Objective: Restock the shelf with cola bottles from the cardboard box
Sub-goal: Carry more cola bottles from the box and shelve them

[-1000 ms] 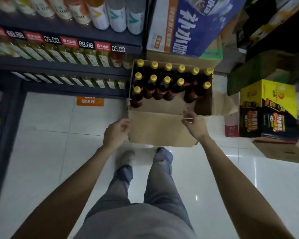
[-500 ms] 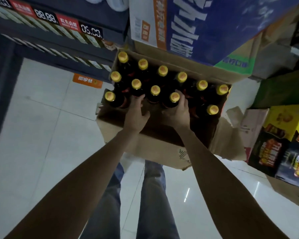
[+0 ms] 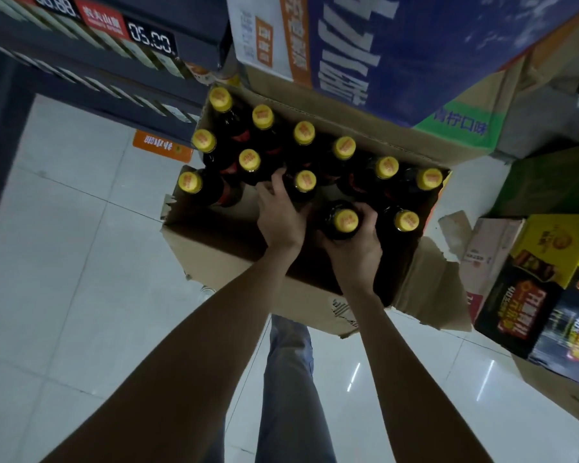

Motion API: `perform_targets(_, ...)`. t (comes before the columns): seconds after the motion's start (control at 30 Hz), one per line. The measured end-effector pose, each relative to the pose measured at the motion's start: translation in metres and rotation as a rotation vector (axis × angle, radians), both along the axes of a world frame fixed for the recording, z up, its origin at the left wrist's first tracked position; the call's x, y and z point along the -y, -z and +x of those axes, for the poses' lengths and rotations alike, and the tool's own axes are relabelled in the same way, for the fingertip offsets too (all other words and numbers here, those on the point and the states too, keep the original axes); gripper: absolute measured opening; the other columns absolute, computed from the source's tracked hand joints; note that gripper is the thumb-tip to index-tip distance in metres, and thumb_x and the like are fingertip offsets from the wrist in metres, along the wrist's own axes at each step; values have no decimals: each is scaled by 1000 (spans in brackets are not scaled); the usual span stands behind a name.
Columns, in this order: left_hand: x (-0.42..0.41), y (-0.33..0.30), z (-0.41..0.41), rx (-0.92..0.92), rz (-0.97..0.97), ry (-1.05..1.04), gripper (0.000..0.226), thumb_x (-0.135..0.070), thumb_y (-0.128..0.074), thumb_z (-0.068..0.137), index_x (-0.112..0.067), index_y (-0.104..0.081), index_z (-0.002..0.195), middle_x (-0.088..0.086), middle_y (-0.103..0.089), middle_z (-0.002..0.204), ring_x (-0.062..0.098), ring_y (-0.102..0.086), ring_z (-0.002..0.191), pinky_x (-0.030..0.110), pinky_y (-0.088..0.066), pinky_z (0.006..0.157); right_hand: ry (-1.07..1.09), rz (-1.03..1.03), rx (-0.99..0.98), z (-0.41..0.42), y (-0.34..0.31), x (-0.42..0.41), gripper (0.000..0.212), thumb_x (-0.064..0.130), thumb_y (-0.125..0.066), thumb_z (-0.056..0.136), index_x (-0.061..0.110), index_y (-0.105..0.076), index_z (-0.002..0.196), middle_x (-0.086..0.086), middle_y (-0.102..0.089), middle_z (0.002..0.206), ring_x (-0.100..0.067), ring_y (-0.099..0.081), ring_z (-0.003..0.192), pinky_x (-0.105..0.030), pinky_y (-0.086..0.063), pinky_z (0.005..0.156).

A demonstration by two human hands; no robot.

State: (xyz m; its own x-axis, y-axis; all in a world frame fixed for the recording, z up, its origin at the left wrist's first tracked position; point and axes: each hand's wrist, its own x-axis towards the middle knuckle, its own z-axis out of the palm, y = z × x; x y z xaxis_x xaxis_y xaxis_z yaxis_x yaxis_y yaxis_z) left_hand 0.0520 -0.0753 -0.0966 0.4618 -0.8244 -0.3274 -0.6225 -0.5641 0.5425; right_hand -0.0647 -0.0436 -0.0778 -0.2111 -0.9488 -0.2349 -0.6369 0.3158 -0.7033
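Observation:
An open cardboard box (image 3: 221, 248) stands on the floor with several dark cola bottles, each with a yellow cap. My right hand (image 3: 353, 252) grips one cola bottle (image 3: 345, 220) near the box's front, raised a little above the others. My left hand (image 3: 279, 215) curls its fingers round the neck of a second cola bottle (image 3: 305, 182) in the middle row. The shelf (image 3: 121, 61) with price tags runs along the upper left.
A large blue and white carton (image 3: 365, 45) overhangs the box from behind. Yellow and black cartons (image 3: 549, 279) are stacked at the right. A torn flap (image 3: 428, 285) hangs off the box's right side. Glossy tiled floor (image 3: 64, 262) lies to the left. My legs stand below the box.
Both hands left the box's front edge and reached in among the bottles. The right hand has lifted its bottle towards me; the left hand has closed on a middle-row bottle.

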Motion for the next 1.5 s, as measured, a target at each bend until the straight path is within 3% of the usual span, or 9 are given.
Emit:
perform_targets(0.17,-4,5,-11,-7,-107,1,64,-24,-74,78,-6,-41,130,11,-55,127,28,-54,117,42,-49,84,-1,-61,-4,-16,-24,-19,67,20,-86,63,12,-51,119,-2,-63,115,-16,-59,106,-14,-42,84)
perform_targets(0.3,-26,-20,7,-163,-189,-71,67,-33,-78,75,-6,-42,125,10,-61,123,25,-58,115,39,-52,85,-23,-99,65,-24,-53,-26,69,17,-86,61,9,-49,119,-8,-56,116,-15,-52,108,-20,-44,91)
perform_targets(0.47,-86,-116,43,-369,-446,-150,73,-28,-88,59,-10,-46,115,-1,-54,111,2,-53,102,9,-44,86,-143,-127,161,-8,-113,-27,71,9,-85,61,11,-45,119,-8,-44,117,8,-39,102,-1,-32,87)
perform_targets(0.63,-158,-202,106,-549,-634,-318,66,-37,-80,61,-30,-38,112,-5,-51,109,11,-56,101,31,-50,89,-369,-121,336,48,-174,-34,71,28,-81,65,25,-43,124,-11,-46,124,-13,-46,118,-27,-44,98)
perform_targets(0.73,-207,-232,149,-600,-685,-462,63,-42,-78,63,-26,-40,111,3,-50,109,17,-53,99,28,-48,85,-524,-49,426,108,-204,-52,72,34,-79,62,48,-40,121,-1,-47,126,2,-46,118,-14,-38,97)
perform_targets(0.83,-264,-253,199,-529,-700,-602,62,-42,-74,59,-21,-45,110,2,-55,106,4,-57,94,13,-46,79,-729,28,471,181,-224,-79,70,36,-77,60,43,-45,122,0,-53,124,5,-49,113,-8,-37,92)
perform_targets(1.03,-399,-284,313,-359,-751,-795,51,-46,-72,58,-32,-54,103,1,-59,102,-4,-57,85,11,-44,75,-1157,196,458,346,-243,-163,70,19,-84,68,32,-50,127,14,-58,117,11,-54,105,-6,-42,86)
perform_targets(1.3,-576,-328,467,-120,-818,-1046,52,-47,-72,58,-38,-56,107,-31,-66,94,-9,-60,90,8,-45,77,-1259,248,595,575,-278,-324,63,15,-86,63,24,-48,113,16,-58,102,-1,-59,94,-14,-44,76)
perform_targets(1.5,-673,-360,589,180,-804,-1197,69,-62,-74,57,-32,-58,116,-7,-66,109,7,-62,103,33,-52,88,-1429,250,711,729,-320,-409,55,17,-85,63,21,-54,108,7,-63,106,-8,-60,98,-25,-47,82)
